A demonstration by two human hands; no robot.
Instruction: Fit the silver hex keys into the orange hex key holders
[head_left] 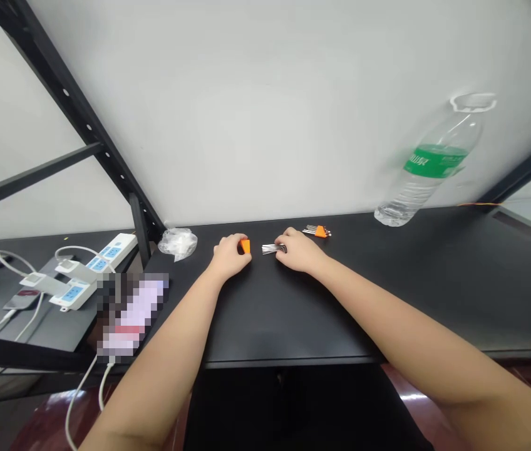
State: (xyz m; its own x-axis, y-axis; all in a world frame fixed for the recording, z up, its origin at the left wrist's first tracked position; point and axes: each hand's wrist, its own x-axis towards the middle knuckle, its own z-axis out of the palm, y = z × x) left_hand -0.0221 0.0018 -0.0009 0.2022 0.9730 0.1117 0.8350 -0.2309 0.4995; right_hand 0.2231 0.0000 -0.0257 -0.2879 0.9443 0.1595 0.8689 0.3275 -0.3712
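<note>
Both my hands rest on the black table (434,282) near its back edge. My left hand (228,255) is closed around a small orange holder (245,245), whose end sticks out past my fingers. My right hand (297,250) is closed on a bundle of silver hex keys (272,248), their tips pointing left toward the orange holder. A narrow gap separates the keys from the holder. Just behind my right hand lies a second hex key set in an orange holder (318,231).
A clear water bottle with a green label (427,166) stands at the back right against the white wall. A crumpled clear plastic bag (178,242) lies left of my left hand. White power strips (91,269) with cables lie on the left bench behind a black frame post (139,235).
</note>
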